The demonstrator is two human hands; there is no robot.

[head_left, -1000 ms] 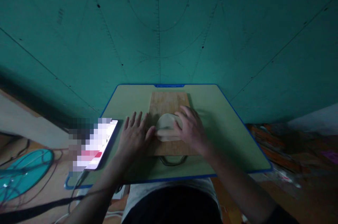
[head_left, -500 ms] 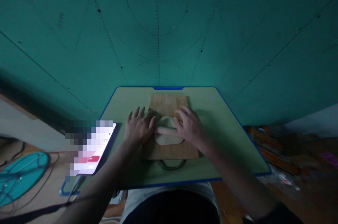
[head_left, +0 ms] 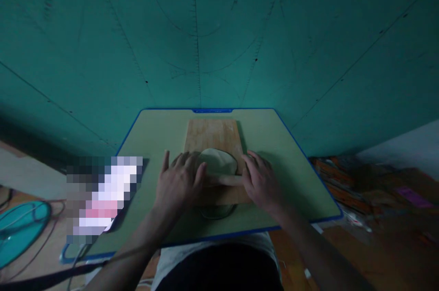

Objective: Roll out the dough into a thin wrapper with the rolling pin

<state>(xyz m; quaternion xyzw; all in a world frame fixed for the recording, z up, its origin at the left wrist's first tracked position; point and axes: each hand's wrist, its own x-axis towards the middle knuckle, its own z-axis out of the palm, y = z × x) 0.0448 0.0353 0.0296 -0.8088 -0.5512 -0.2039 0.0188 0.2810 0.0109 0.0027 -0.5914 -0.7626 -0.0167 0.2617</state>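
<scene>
A pale rolling pin (head_left: 224, 180) lies crosswise at the near edge of a flat, roundish sheet of dough (head_left: 218, 161). The dough rests on a wooden cutting board (head_left: 213, 132). My left hand (head_left: 179, 180) covers the pin's left end, palm down, its little finger lifted and its thumb pointing toward the dough. On the pin's right end sits my right hand (head_left: 262, 180), fingers bent over it. Both ends of the pin are hidden under the hands.
The board lies on a small folding table (head_left: 291, 176) with a blue rim, against a green wall (head_left: 219, 30). A lit, blurred-out phone or tablet (head_left: 103, 204) is at the left. Cables cross a teal round thing (head_left: 24, 231) beyond it.
The rolling pin has moved toward me, from the middle of the dough to its near edge, with both hands on it. The view has shifted slightly to the right.
</scene>
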